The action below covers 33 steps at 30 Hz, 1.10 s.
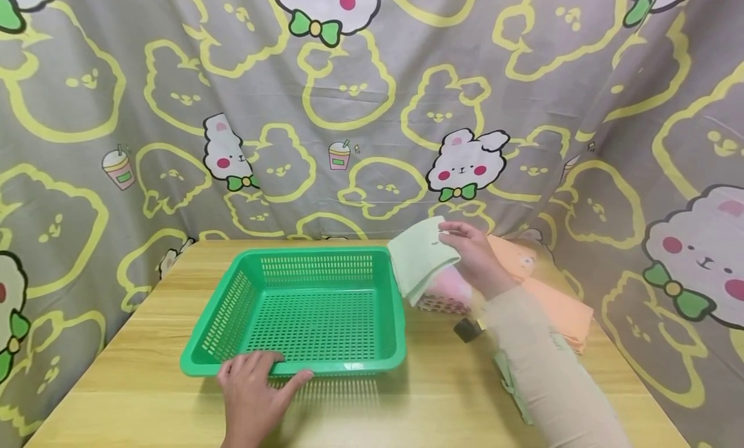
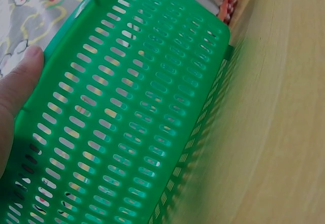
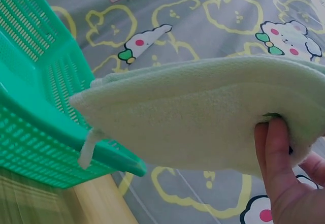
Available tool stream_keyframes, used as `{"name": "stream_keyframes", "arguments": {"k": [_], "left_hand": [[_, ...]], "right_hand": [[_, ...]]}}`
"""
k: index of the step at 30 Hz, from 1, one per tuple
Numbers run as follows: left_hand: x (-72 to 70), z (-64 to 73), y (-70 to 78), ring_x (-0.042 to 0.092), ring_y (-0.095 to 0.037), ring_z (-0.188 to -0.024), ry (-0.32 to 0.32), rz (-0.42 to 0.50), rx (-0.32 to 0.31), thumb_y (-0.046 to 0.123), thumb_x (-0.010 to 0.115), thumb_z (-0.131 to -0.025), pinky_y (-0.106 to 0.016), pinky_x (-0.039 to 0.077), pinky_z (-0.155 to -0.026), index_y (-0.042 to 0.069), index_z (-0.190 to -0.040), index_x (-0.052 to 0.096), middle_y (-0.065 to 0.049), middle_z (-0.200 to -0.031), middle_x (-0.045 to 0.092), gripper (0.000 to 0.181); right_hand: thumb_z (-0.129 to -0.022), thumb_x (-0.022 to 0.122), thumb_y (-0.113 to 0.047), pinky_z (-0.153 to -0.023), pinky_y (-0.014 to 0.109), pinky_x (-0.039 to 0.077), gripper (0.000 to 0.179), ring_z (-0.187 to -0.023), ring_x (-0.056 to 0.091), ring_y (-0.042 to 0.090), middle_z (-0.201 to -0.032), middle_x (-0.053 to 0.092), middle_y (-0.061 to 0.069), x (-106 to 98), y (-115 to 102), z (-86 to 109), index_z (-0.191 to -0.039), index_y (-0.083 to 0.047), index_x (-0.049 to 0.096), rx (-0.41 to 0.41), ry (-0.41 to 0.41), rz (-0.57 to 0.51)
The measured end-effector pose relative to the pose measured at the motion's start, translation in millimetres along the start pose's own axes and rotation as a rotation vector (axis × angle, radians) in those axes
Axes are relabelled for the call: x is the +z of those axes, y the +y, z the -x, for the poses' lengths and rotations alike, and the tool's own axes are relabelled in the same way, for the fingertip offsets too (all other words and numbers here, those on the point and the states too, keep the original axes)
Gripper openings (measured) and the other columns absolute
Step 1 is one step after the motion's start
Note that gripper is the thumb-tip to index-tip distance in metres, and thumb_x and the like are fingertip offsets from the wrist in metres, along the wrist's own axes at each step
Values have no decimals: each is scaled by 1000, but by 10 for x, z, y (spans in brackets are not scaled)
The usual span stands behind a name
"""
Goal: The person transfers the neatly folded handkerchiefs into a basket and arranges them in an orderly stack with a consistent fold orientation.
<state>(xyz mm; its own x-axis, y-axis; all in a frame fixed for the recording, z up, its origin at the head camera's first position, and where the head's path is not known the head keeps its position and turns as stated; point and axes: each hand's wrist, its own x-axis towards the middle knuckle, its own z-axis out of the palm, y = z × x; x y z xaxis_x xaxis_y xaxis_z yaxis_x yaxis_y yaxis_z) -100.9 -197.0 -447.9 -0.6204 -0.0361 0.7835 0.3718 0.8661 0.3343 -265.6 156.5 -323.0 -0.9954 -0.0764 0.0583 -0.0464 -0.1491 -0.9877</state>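
We could pass straight down into the green basket (image 1: 360,366); left fingers (image 1: 258,363) obstruct its front rim, the pale green cloth (image 1: 423,254) its right, and the curtain (image 1: 360,67) blocks behind.

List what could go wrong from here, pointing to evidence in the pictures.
1. The right hand pinches the folded pale green cloth near one end, so its free end could sag or unfold.
2. The cloth's small white loop hangs near the green basket and might snag on its rim.
3. The left hand holds the basket's near rim; pressing hard could perhaps tip it.
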Motion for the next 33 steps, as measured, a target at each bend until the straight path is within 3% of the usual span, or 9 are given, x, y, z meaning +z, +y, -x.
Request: {"name": "stream_keyframes", "arguments": {"k": [9,33], "left_hand": [[1,2,4,55,-28,-77,12,5,2,72,65,-73,-55,27,-79,8,-76,66,-6,-76,66,65],[-12,15,19,55,-30,-81,-61,-18,-63,59,78,-65,-56,26,-83,9,-79,67,-5,-79,66,54]], "right_hand": [[-95,54,-1,-72,21,52,19,-83,61,11,-110,50,9,160,28,4,-114,-2,52,23,-19,-73],[-94,54,3,-65,20,51,17,-71,59,11,-99,50,9,506,166,-28,-111,3,51,36,-34,-171]]}}
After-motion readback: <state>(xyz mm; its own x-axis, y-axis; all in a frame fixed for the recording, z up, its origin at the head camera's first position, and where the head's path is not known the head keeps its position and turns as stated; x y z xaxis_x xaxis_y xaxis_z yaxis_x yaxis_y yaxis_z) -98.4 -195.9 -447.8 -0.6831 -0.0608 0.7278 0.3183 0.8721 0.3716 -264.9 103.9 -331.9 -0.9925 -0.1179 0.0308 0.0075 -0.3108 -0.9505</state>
